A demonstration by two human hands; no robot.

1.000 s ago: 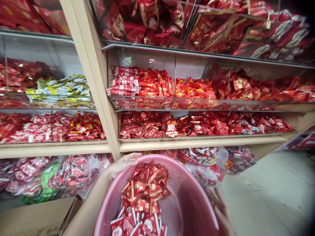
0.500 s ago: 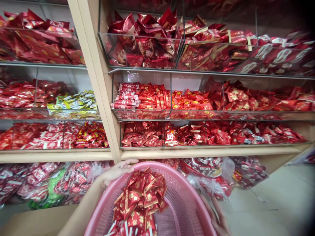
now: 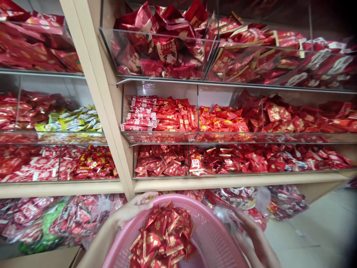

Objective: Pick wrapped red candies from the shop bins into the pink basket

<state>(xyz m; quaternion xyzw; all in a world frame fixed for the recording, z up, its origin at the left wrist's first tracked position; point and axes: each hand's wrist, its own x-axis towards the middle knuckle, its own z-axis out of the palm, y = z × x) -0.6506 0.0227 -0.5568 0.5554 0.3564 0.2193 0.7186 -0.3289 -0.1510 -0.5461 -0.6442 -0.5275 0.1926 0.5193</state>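
Observation:
A pink plastic basket point(image 3: 216, 232) with mesh walls holds a heap of red-and-gold wrapped candy packets point(image 3: 164, 234). My left hand point(image 3: 135, 208) grips its upper left rim, fingers lying over the edge. Beside the basket's right wall is my right hand point(image 3: 256, 242), slightly blurred, its fingers stretched out and apart; whether it touches the basket is hard to tell. Just behind the basket are the lowest shelf's bins, one with dark red packets point(image 3: 163, 162).
Wooden shelving point(image 3: 92, 85) with clear-fronted bins of red packets rises ahead. Yellow packets point(image 3: 74, 121) fill one left bin. Under the shelf lie plastic bags of sweets point(image 3: 80, 216) and [more bags] beyond the basket. A cardboard box point(image 3: 47, 258) is at lower left; tiled floor point(image 3: 309, 230) at right.
The view has moved closer to the shelves and tilted up a little. My right hand has risen along the basket's right side, its fingers now reaching outward. My left hand keeps its hold.

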